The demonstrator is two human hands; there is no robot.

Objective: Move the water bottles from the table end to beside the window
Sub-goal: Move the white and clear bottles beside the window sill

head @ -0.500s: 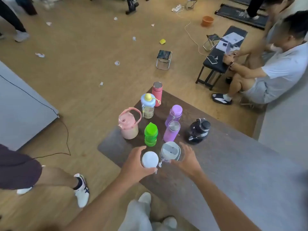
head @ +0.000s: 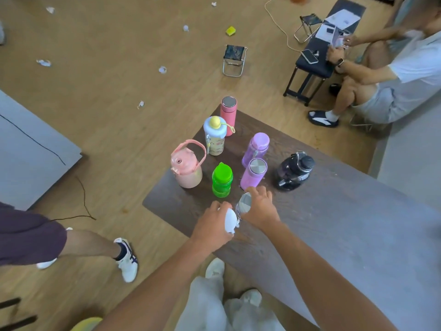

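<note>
Several water bottles stand at the near end of the dark wooden table (head: 334,223). My left hand (head: 211,226) is closed around a white-lidded bottle (head: 230,220). Right beside it, my right hand (head: 260,209) grips a clear bottle with a grey lid (head: 244,203). Both hands largely hide these two bottles. Just beyond stand a green bottle (head: 222,179), a pink jug with a handle (head: 187,164), two purple bottles (head: 253,174) (head: 256,148), a dark jug (head: 294,170), a blue-lidded patterned bottle (head: 215,136) and a pink flask (head: 228,115).
A person's legs in white shoes (head: 126,259) stand left of the table. Another person (head: 393,77) sits at the right by a dark bench (head: 317,60). A folding stool (head: 233,59) and paper scraps lie on the floor. A grey surface (head: 31,149) is at the left.
Both hands have closed on their bottles: the left over the white lid, the right over the grey-lidded one. The two bottles now lean toward each other.
</note>
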